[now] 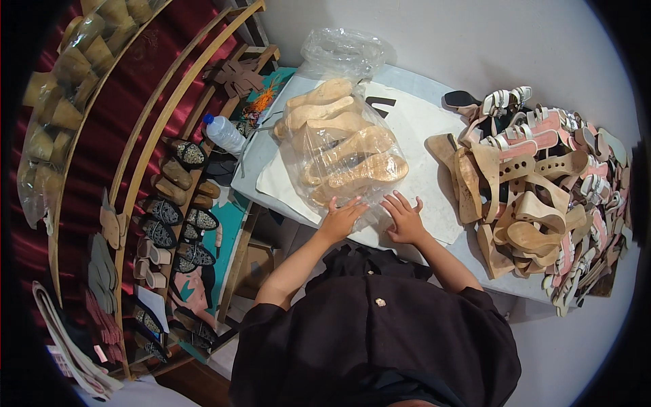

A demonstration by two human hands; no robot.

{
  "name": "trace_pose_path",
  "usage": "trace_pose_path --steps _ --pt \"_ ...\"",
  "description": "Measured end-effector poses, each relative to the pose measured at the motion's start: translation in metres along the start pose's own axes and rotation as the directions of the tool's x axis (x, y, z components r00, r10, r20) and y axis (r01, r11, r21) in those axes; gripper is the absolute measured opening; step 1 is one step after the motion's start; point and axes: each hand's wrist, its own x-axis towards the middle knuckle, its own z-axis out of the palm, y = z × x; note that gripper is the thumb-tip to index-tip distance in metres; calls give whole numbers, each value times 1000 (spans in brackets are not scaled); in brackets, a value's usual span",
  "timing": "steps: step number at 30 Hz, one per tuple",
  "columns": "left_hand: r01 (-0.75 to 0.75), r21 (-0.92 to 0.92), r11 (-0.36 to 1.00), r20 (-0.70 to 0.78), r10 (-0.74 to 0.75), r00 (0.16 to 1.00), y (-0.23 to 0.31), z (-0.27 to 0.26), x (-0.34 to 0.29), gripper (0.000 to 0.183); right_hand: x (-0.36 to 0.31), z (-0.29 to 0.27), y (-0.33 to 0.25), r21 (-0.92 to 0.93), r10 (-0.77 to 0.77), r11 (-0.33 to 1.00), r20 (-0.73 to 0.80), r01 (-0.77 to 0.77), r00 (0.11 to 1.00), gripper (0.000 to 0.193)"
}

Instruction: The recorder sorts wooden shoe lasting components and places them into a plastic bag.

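Note:
A clear plastic bag [349, 146] with several wooden shoe soles [366, 171] inside lies on a white sheet [432, 203] on the table. My left hand [344, 218] rests at the bag's near edge, fingers spread and pointing away from me. Just to its right, my right hand [403, 217] lies with its fingers apart beside the bag's near right corner. Neither hand grips anything that I can see. The soles are stacked in a row, their heels partly hidden under the glossy plastic.
Loose wooden soles [536, 224] and pink and white sandal pieces [532, 136] heap up on the table's right. Another crumpled plastic bag [342, 51] sits at the back. To the left, wooden shelves [169, 102] hold finished shoes [163, 210] and a water bottle [224, 133].

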Motion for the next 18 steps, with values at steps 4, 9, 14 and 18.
trace_pose_path --steps 4,9,14,18 --pt "81 -104 991 14 -80 997 3 -2 3 37 0 31 18 -260 -143 961 -156 100 977 71" --pt "156 -208 966 -37 -167 985 6 -1 4 32 6 25 -2 73 63 996 -117 -54 991 62" --pt "137 -262 955 -81 -163 983 9 0 6 27 18 57 -3 -77 67 992 -314 -96 947 35" --pt "191 -125 974 -126 -207 970 8 3 0 30 25 61 -10 -43 115 989 -346 -139 931 8"
